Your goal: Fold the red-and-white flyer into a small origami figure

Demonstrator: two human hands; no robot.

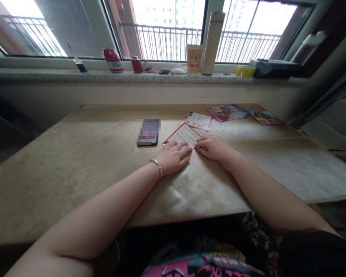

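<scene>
Red-bordered leaflet point(184, 134) lying flat on the paper-covered table point(75, 165), near edge beneath both hands; left hand point(173, 157) flat, fingers extended onto that edge; right hand point(215, 148) curled at the near corner, pinch or press not discernible; smartphone point(148, 132) just left; second leaflet point(198, 121) beyond.

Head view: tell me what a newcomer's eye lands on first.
Both hands meet in mid-frame: the left hand lies flat and the right hand curls, each touching the near edge of a red-bordered card. A dark phone lies left of the card, and a tall flask stands on the bright windowsill behind.
</scene>
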